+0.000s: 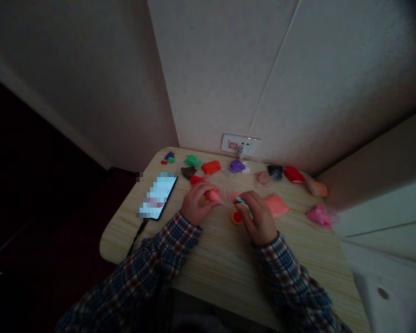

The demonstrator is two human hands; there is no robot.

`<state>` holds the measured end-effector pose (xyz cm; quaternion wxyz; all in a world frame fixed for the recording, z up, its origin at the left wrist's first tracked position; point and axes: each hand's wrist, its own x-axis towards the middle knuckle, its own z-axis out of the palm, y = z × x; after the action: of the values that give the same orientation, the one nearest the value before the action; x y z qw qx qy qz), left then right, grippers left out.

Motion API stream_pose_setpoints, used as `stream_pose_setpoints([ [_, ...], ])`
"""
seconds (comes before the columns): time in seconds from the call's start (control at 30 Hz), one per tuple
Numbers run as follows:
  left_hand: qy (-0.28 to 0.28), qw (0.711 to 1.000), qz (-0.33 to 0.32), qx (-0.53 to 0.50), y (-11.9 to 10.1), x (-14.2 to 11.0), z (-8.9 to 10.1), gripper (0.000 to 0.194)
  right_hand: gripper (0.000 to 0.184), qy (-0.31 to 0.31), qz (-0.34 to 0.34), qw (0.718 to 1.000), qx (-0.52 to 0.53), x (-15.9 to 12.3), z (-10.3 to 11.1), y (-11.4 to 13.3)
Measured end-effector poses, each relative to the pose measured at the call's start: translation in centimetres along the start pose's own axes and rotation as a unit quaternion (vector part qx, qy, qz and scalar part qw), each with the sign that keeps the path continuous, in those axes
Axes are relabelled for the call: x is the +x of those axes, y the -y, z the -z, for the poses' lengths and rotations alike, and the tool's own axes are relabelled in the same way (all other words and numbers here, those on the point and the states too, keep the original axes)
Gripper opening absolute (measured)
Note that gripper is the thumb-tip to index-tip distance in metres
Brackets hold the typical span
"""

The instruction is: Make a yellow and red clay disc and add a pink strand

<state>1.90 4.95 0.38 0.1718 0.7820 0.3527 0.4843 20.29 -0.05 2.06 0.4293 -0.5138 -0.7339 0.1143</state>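
a: head view. report the left hand (pixel 196 206).
b: it grasps a coral-pink rounded lump (pixel 213 195) between thumb and fingers. the lump is located above the pale wood-grain table (pixel 208 268). blurred clear plastic film (pixel 226 195) extends from it toward the other hand.

a: report the right hand (pixel 259 221).
b: thumb and fingers pinch a slim turquoise piece (pixel 240 200). whether they also grip the film, i cannot tell.

a: list the items adjacent to the right hand.
b: a round red-and-yellow object (pixel 236 217) lies on the table just beside the fingers. a flat coral-pink packet (pixel 277 205) lies to the right of the hand.

a: list the items along the back of the table.
b: from left to right: a green packet (pixel 193 160), an orange-red packet (pixel 211 167), a purple packet (pixel 237 166), a black packet (pixel 275 173) and a bright red packet (pixel 294 175).

a: outer positions?
b: left side: a black-edged phone (pixel 159 196) with a lit screen. right side: a vivid pink packet (pixel 321 215). rear wall: a white socket plate (pixel 241 144) with a plug inserted.
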Motion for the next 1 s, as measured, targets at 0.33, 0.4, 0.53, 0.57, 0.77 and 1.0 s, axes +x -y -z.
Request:
stream_pose_setpoints([
  [0.33, 0.005, 1.0, -0.011, -0.008, 0.08, 0.08, -0.07, 0.029, 0.024, -0.021, 0.042, 0.998, -0.051, -0.09, -0.39, -0.53],
  [0.4, 0.009, 1.0, -0.017, -0.008, -0.03, 0.13, -0.05, 0.028, 0.025, -0.022, 0.042, 0.997, -0.058, -0.16, -0.35, -0.68],
  [0.53, 0.02, 0.999, -0.028, -0.004, -0.27, 0.19, 0.03, 0.024, 0.024, -0.005, 0.042, 0.997, -0.071, -0.42, -0.4, -0.99],
  [0.57, 0.02, 0.999, -0.03, -0.003, -0.28, 0.19, 0.02, 0.023, 0.023, -0.002, 0.041, 0.997, -0.071, -0.49, -0.43, -1.02],
  [0.77, 0.02, 0.999, -0.044, -0.002, -0.01, 0.07, -0.22, 0.02, 0.015, -0.007, 0.006, 0.998, -0.064, -0.58, -0.39, -0.56],
  [1.0, 0.021, 0.999, -0.037, -0.004, -0.19, 0.07, -0.06, 0.019, 0.016, 0.011, 0.007, 0.999, -0.047, -0.36, -0.41, -0.1],
])
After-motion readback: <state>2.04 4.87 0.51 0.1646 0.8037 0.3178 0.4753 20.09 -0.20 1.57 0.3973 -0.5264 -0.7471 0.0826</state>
